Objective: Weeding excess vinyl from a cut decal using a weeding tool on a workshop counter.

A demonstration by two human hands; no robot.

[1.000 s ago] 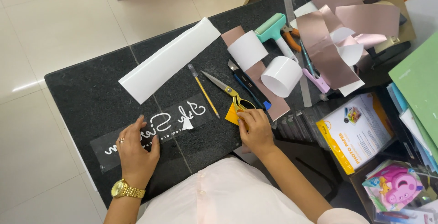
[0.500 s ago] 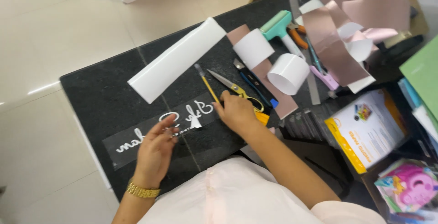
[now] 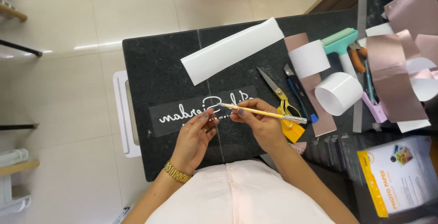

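1. At the near middle of the dark speckled desk (image 3: 155, 73) lies a black vinyl strip (image 3: 200, 110) with white script lettering, flat and matte, lengthwise along the front edge.
2. Over it the right hand (image 3: 260, 126) has its grip closed on a slim yellow weeding pen (image 3: 264, 113), fingers pinching the barrel; its fine tip points left toward the lettering.
3. Just beside that tip, the left hand (image 3: 195, 137) curls its fingertips onto the strip, seemingly pinning it or pinching a sliver; I cannot tell which.
4. By my judgement the step in hand is picking waste out of the cut letters; the next move calls for a light, shallow touch so thin strokes do not lift.
5. Near the right hand lie yellow-handled scissors (image 3: 280, 100) and a blue craft knife (image 3: 299, 94).
6. Farther back lie a long white paper strip (image 3: 232, 49), curled white rolls (image 3: 337, 92), glossy rose-gold foil (image 3: 394, 75) and a teal roller (image 3: 340, 41).
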